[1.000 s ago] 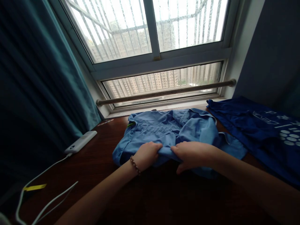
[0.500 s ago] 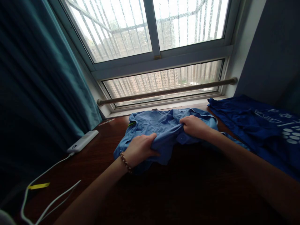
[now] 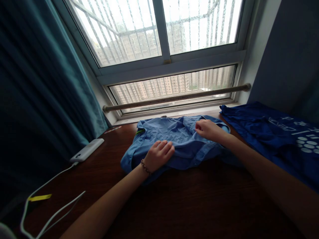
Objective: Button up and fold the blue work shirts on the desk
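A light blue button-up shirt [image 3: 171,131] lies rumpled on the dark wooden surface below the window, its buttoned edge folded over toward me. My left hand [image 3: 160,154], with a beaded bracelet at the wrist, rests on the shirt's near left part. Its fingers are laid over the cloth, slightly bent, and the thumb is hidden. My right hand [image 3: 208,129] is closed on the cloth at the shirt's upper right, with its fingertips partly hidden. A small bright green strip shows at the shirt's left side.
A darker blue printed cloth [image 3: 271,132] lies at the right. On the left are a white power bank [image 3: 87,151] with a white cable [image 3: 47,181], a yellow strip [image 3: 40,198] and a blue curtain [image 3: 74,83]. A rail [image 3: 174,99] crosses the window.
My left hand has loosened its grip on the shirt and turned palm-down, a little to the right. My right hand has shifted slightly right; the lifted fabric now lies lower and flatter.
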A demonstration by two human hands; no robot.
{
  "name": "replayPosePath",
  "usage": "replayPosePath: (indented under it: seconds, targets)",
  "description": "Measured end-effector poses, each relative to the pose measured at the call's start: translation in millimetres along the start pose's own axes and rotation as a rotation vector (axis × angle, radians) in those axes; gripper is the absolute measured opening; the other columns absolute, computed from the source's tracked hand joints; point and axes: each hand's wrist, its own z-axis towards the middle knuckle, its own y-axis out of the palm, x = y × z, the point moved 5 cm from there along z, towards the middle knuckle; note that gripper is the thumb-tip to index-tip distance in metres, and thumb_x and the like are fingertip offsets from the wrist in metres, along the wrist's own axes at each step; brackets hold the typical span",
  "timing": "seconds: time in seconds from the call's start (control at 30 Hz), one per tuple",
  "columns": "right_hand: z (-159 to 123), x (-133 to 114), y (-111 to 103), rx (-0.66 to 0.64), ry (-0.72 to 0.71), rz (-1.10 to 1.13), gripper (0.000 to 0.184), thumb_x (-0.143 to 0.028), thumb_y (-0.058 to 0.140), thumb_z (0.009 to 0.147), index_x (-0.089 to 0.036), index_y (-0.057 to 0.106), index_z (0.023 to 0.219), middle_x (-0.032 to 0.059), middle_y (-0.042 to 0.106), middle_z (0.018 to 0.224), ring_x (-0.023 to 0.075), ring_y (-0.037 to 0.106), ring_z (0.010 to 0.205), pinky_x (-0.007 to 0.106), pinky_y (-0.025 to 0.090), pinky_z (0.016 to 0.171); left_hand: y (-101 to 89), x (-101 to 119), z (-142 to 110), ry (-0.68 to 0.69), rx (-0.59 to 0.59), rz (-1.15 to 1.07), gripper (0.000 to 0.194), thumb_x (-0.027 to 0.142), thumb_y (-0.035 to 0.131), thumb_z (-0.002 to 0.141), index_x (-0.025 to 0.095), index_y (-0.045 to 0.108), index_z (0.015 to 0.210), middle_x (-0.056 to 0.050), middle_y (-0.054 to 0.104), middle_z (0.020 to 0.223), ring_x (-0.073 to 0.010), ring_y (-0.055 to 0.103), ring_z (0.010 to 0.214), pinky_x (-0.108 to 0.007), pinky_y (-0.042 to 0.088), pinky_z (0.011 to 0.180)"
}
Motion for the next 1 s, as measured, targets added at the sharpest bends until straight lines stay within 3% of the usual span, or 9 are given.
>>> replayPosePath:
  seconds: [0.13,0.27,0.33,0.43,0.57,0.7,0.77,0.87,1.0]
  targets:
    - [-17,-39,12,-0.366,-0.323,0.286,0.041,-0.049,0.057,0.072,-0.017,0.058,0.099,0.0040,0.060,0.089,0.0165,0.056,0.078,0.023,0.041,0.066,11.5,-51,0,-0.423,0.030,-0.290,0.025,0.013,0.040,0.075,0.017,0.055,0.094,-0.005,0.063,0.087,-0.0194,0.058,0.082,-0.032,0.045,0.076]
    - [-27,-42,49,-0.647,-0.312,0.136,0.083,-0.045,0.075,0.047,-0.018,0.048,0.121,0.0107,0.051,0.115,0.0271,0.051,0.100,0.029,0.042,0.075,18.2,-78,-3,-0.637,0.037,-0.388,0.020,0.016,0.045,0.072,0.013,0.054,0.090,-0.006,0.061,0.088,-0.0195,0.058,0.084,-0.032,0.047,0.075]
    - [-22,-36,60,-0.640,-0.303,0.107,0.072,-0.035,0.073,0.052,-0.017,0.050,0.118,0.0101,0.054,0.111,0.0267,0.053,0.097,0.029,0.043,0.073,9.9,-72,-3,-0.575,0.152,-0.197,0.027,0.014,0.046,0.073,0.011,0.051,0.099,-0.013,0.056,0.105,-0.0232,0.053,0.098,-0.037,0.044,0.083]
    - [-12,-28,58,-0.564,-0.328,0.173,0.035,-0.025,0.060,0.066,-0.017,0.063,0.099,0.0052,0.062,0.088,0.0213,0.057,0.082,0.026,0.042,0.068,-2.1,-36,-3,-0.243,0.285,0.150,0.031,0.011,0.045,0.077,0.014,0.049,0.108,-0.016,0.044,0.124,-0.0280,0.040,0.116,-0.044,0.034,0.094]
    - [-8,-20,17,-0.448,-0.383,0.401,0.024,-0.027,0.054,0.072,-0.016,0.066,0.089,0.0020,0.064,0.080,0.0177,0.057,0.077,0.024,0.041,0.069,6.4,10,-2,0.216,0.108,0.199,0.026,0.025,0.045,0.084,0.019,0.051,0.108,-0.010,0.053,0.116,-0.0239,0.050,0.104,-0.041,0.037,0.091]
    - [-19,-11,-45,-0.313,-0.309,0.648,0.033,-0.036,0.058,0.070,-0.011,0.066,0.089,0.0036,0.064,0.084,0.0191,0.057,0.080,0.025,0.042,0.071,9.4,20,4,0.126,-0.007,0.065,0.076,0.068,0.047,0.068,0.009,0.044,0.117,-0.018,0.051,0.117,-0.0309,0.049,0.104,-0.046,0.037,0.091]
    - [-27,-4,-69,-0.226,-0.212,0.725,0.037,-0.041,0.061,0.068,-0.010,0.066,0.087,0.0048,0.064,0.084,0.0208,0.057,0.081,0.026,0.043,0.070,6.6,25,6,0.097,-0.013,0.054,0.084,0.072,0.048,0.063,0.009,0.043,0.118,-0.019,0.048,0.121,-0.0336,0.045,0.109,-0.048,0.035,0.092]
    - [-36,8,-86,-0.175,-0.090,0.821,0.040,-0.045,0.067,0.062,-0.012,0.068,0.085,0.0058,0.065,0.082,0.0226,0.058,0.079,0.027,0.045,0.068,-3.5,30,8,-0.011,0.002,0.129,0.050,0.046,0.047,0.079,0.010,0.047,0.114,-0.017,0.049,0.119,-0.0303,0.047,0.107,-0.045,0.036,0.090]
    - [-42,22,-89,-0.205,-0.026,0.937,0.039,-0.043,0.069,0.063,-0.014,0.068,0.090,0.0059,0.066,0.086,0.0210,0.060,0.078,0.027,0.047,0.068,-27.8,24,9,-0.296,-0.005,0.221,0.020,0.019,0.037,0.081,0.014,0.055,0.087,-0.010,0.059,0.087,-0.0234,0.054,0.082,-0.035,0.041,0.071]
